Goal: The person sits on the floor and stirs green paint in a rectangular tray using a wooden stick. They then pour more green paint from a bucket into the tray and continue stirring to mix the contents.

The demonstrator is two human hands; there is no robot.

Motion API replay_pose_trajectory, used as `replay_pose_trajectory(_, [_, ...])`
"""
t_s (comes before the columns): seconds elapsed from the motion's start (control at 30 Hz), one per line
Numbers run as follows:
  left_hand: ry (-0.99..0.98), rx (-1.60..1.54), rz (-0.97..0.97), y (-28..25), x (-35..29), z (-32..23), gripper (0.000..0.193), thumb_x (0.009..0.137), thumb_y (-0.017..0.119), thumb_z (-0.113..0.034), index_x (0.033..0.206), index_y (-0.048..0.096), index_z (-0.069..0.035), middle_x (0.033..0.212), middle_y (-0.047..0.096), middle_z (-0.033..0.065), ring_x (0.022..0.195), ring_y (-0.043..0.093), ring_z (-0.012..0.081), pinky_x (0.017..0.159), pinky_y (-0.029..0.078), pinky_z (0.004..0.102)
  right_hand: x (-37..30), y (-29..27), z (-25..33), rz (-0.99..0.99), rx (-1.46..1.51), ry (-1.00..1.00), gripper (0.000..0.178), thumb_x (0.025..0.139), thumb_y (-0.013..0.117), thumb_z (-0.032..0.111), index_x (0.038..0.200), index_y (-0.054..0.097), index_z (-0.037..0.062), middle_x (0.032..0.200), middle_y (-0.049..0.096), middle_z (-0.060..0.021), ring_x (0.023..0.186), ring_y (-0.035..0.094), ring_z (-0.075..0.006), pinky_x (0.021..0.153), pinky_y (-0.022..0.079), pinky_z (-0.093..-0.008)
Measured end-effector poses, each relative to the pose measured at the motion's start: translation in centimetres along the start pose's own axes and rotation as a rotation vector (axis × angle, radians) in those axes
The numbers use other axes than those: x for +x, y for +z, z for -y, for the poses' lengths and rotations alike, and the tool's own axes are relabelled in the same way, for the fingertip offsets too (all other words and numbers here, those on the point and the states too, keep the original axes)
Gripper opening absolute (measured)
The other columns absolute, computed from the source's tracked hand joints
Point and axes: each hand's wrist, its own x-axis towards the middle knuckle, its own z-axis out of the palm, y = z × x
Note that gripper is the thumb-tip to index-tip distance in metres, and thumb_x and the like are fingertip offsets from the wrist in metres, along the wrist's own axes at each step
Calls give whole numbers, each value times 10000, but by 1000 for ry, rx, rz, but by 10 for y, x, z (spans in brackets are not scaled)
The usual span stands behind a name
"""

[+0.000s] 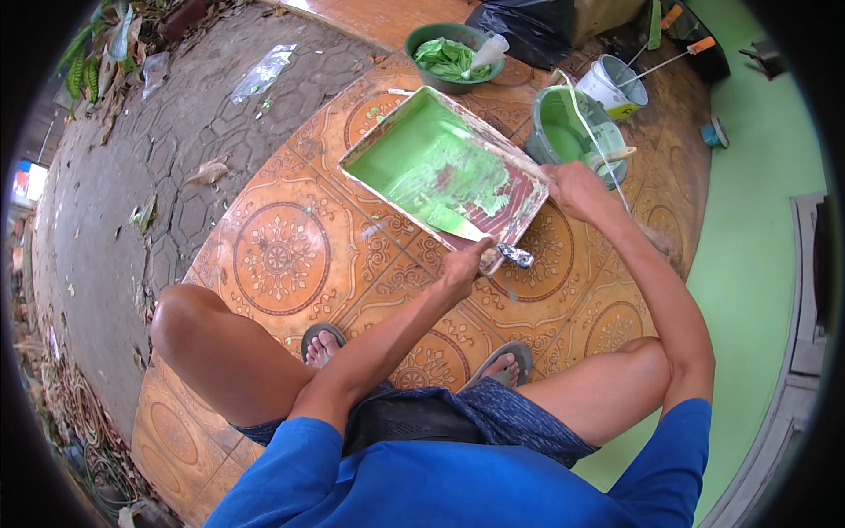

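A paint tray (414, 222) lies tilted across the tiles in front of me, coated with wet light-green paint that thins to streaks over its reddish ridged end. At its near edge my left hand (465, 266) is closed around a paint scraper (461, 226). The pale, green-smeared blade lies over the tray, and a paint-spattered handle end sticks out to the right. My right hand (578, 191) grips the tray's right corner; its fingertips are partly hidden. Just beyond that hand stands a grey-green bucket (547, 113) of green paint, with a pale brush handle at its rim.
Behind the tray sits a dark-green basin (431, 84) holding green-stained material and a plastic bag. A white bucket (607, 84) with orange-handled tools stands at the far right, near a black bag (521, 31). A green wall (748, 264) bounds the right; paving (194, 185) lies left.
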Motion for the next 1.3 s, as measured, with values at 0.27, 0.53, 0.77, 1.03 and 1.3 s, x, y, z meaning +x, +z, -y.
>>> replay_pose_trajectory(0.27, [-22, -15, -10, -4, 8, 7, 592, 750, 812, -349, 1063, 642, 124, 1111, 629, 233, 886, 616, 239, 727, 509, 327, 6, 13, 3, 44, 44, -50, 336, 820, 635, 137, 1136, 643, 24, 967, 657, -247, 906, 636, -385, 826, 516, -447])
replay_pose_trajectory(0.53, [-65, 46, -36, -2, 6, -1, 394, 831, 739, -228, 1054, 614, 72, 988, 645, 122, 761, 646, 167, 629, 548, 266, 8, 9, 18, 118, 73, -58, 354, 840, 623, 157, 1174, 635, 41, 948, 664, -230, 885, 642, -384, 820, 519, -447])
replay_pose_trajectory(0.77, [-55, 5, 17, -1, 13, 5, 406, 840, 727, -213, 1107, 591, 60, 1008, 650, 123, 802, 661, 174, 664, 559, 271, 4, 15, 14, 81, 61, -90, 366, 842, 591, 181, 1184, 638, 58, 1002, 660, -234, 934, 637, -376, 847, 513, -448])
replay_pose_trajectory(1.03, [-17, -49, 25, -7, 10, 7, 551, 764, 796, -293, 1093, 617, 110, 1072, 641, 168, 885, 616, 198, 733, 508, 308, 5, -1, 24, 158, 61, -173, 357, 837, 580, 172, 1176, 647, 83, 1037, 670, -178, 932, 641, -342, 847, 515, -429])
replay_pose_trajectory(1.3, [-6, -4, -42, -5, 10, 5, 519, 778, 792, -242, 1058, 573, 135, 975, 652, 162, 743, 664, 196, 605, 559, 284, -1, -10, 13, 18, 41, -240, 368, 842, 598, 160, 1202, 637, 91, 884, 669, -201, 767, 646, -338, 717, 516, -442])
